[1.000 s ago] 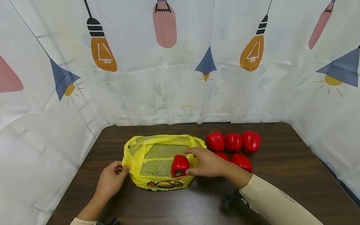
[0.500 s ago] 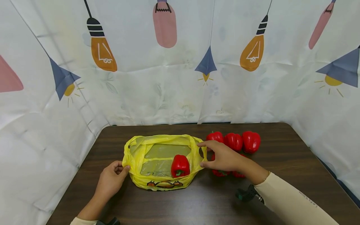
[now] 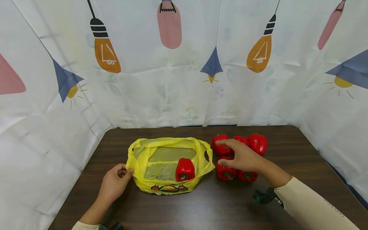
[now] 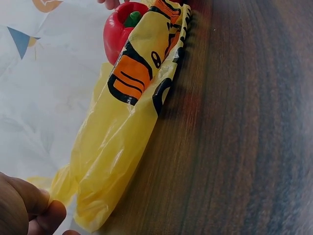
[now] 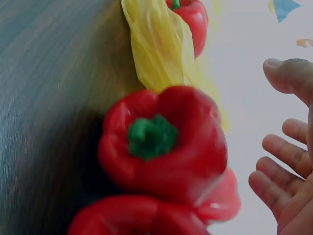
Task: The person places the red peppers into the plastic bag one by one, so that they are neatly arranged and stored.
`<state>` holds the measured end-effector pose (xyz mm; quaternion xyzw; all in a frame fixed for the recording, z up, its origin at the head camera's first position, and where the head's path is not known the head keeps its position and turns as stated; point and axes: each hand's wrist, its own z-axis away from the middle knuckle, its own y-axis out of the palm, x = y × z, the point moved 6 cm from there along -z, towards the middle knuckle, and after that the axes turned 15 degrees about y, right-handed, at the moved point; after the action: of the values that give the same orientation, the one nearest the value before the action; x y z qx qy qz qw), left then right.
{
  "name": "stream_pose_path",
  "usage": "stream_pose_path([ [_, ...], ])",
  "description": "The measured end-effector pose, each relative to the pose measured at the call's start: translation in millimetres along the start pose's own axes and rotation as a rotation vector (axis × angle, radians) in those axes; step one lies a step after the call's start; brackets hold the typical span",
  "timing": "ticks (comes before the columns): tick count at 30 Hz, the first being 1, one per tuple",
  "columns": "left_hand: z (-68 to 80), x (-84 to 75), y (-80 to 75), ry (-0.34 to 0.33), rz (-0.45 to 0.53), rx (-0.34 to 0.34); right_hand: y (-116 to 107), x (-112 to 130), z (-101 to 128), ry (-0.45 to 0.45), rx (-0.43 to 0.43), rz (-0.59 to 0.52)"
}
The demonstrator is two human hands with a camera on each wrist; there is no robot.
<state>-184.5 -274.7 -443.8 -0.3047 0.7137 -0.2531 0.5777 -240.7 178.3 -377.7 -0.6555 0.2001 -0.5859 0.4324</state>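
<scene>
Red pepper (image 3: 185,169) was sitting inside the yellow bag (image 3: 171,189), near its right end, stem end aimed at the person, long axis pretty much front to back. The bag itself ran left to right, mouth gaping upward. Left hand (image 3: 113,183) had its left edge pinched. Right hand (image 3: 242,155) was spread wide above 5 more red peppers (image 3: 225,173), just right of the bag on the dark table (image 3: 201,210).
</scene>
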Motion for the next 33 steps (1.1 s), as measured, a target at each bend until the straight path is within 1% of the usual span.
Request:
stream_pose_path([
  [5,-0.7,-0.6,-0.1,0.007,0.007,-0.004,-12,-15,6,0.065,-0.016,-0.034],
  [10,-1.4,-2.2,-1.0,0.013,0.004,-0.009,-22,-29,10,0.118,-0.041,-0.028],
  [17,-2.0,-3.3,-2.6,0.017,0.002,-0.013,-36,-46,14,0.107,-0.074,-0.019],
  [23,-1.1,-0.8,-5.5,0.001,0.008,0.0,-48,-63,19,0.153,-0.105,-0.005],
  [26,0.1,-1.4,-8.3,-0.002,0.017,-0.011,-53,-72,20,0.172,-0.122,-0.001],
  [29,1.6,-1.4,-10.3,-0.008,0.033,-0.023,-57,-78,21,0.173,-0.133,0.001],
  [33,3.5,-2.2,-12.0,-0.025,0.061,-0.021,-60,-86,21,0.18,-0.14,0.0],
])
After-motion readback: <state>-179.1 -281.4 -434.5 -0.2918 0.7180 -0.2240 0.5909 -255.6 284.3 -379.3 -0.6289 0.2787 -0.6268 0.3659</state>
